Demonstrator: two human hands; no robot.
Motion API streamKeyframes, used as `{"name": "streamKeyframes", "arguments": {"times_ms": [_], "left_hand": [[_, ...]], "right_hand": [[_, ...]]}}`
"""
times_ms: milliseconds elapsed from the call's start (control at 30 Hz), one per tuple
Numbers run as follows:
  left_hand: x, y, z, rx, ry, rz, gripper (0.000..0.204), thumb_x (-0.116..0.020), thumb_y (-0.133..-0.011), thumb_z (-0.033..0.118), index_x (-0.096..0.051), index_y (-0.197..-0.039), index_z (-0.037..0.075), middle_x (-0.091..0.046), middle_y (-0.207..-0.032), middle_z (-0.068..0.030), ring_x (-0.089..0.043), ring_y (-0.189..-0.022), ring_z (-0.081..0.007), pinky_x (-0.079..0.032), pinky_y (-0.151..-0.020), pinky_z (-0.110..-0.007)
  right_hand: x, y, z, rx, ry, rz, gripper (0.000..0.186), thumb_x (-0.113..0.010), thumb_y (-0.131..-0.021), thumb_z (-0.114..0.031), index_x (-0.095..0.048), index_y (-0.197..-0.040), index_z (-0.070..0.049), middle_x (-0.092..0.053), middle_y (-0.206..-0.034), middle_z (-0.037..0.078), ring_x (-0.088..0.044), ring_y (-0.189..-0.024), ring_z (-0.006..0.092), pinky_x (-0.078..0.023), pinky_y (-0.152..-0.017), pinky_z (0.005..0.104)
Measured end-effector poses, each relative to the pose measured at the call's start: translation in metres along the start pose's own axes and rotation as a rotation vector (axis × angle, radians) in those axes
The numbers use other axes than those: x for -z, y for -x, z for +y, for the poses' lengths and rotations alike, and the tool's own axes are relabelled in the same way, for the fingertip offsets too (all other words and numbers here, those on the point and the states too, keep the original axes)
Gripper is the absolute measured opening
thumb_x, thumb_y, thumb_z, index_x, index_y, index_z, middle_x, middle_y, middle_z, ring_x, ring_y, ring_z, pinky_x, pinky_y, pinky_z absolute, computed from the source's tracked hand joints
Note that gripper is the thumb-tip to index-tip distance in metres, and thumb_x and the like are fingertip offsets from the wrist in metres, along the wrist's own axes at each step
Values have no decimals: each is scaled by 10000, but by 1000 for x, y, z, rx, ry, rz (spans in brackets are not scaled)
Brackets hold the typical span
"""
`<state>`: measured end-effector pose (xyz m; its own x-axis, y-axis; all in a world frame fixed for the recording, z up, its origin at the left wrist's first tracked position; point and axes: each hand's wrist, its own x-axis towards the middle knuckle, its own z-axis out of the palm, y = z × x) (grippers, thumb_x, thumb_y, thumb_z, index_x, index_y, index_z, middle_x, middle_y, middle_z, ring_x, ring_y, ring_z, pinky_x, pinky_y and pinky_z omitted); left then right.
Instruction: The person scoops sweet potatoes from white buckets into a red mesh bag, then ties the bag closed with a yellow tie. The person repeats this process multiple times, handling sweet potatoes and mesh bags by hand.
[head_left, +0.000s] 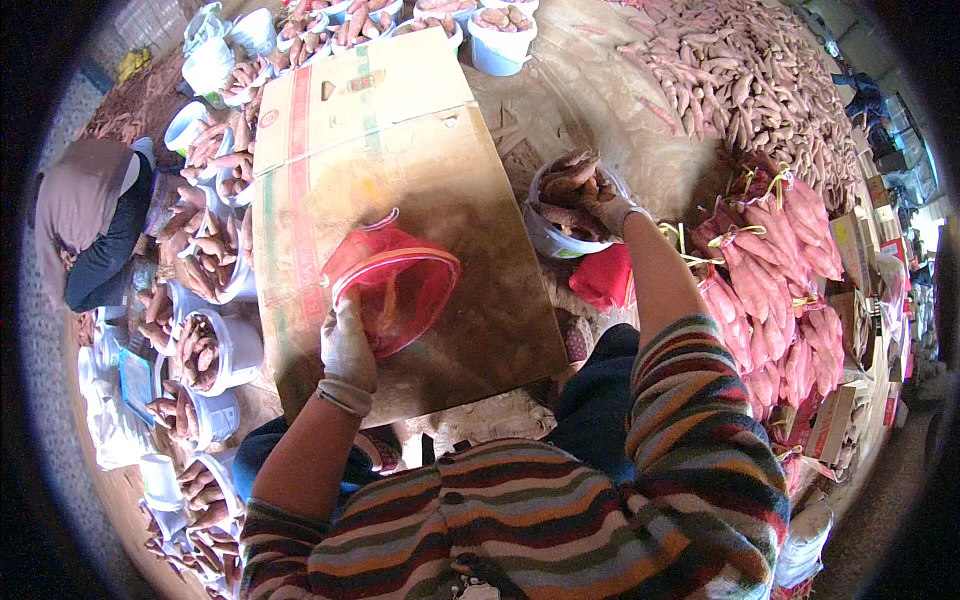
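My left hand point(348, 350), in a white glove, is closed on the rim of a red mesh bag point(400, 295). The bag's mouth gapes open above a flattened cardboard sheet point(480, 345), and its weave is see-through. To the right, a white bucket point(540, 235) holds several sweet potatoes point(568, 180). Over that bucket's right rim reaches my right hand point(612, 212), also gloved, with its fingers curled against a sweet potato inside. Its fingertips are partly hidden among the roots.
Filled buckets point(232, 350) line the left side and the far edge. Packed red mesh bags point(765, 270) lie at the right, below a large heap of loose sweet potatoes point(745, 80). Another red bag point(603, 277) sits beside my bucket. A person point(95, 225) crouches at far left.
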<state>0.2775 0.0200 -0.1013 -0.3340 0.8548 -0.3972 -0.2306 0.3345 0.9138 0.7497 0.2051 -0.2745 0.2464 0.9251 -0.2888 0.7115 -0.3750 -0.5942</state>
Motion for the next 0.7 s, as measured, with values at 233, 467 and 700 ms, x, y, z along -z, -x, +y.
{"name": "streamKeyframes", "arguments": {"times_ms": [233, 467, 700], "left_hand": [[9, 4, 0, 3, -104, 3, 323, -555, -915, 375, -625, -931, 60, -561, -787, 6, -478, -651, -97, -401, -568, -265], [10, 7, -7, -91, -18, 4, 350, -525, -929, 348, -618, -954, 11, -620, -925, -68, -585, -797, -174, -489, -700, -332], [13, -2, -16, -204, -50, -52, 420, -536, -923, 373, -624, -1036, -21, -670, -933, -111, -618, -835, -185, -486, -763, -320]], "right_hand": [[80, 58, -1, -366, -464, -289, 373, -586, -915, -398, -615, -1021, -41, -638, -791, 49, -559, -575, 125, -452, -489, 262], [148, 167, -96, -45, -1044, -400, 262, -619, -892, -353, -595, -957, -100, -548, -721, -2, -400, -474, 60, -295, -390, 188], [123, 279, -211, 126, -623, -649, 368, -550, -926, -413, -618, -1020, -64, -576, -689, 18, -433, -465, 60, -266, -396, 209]]}}
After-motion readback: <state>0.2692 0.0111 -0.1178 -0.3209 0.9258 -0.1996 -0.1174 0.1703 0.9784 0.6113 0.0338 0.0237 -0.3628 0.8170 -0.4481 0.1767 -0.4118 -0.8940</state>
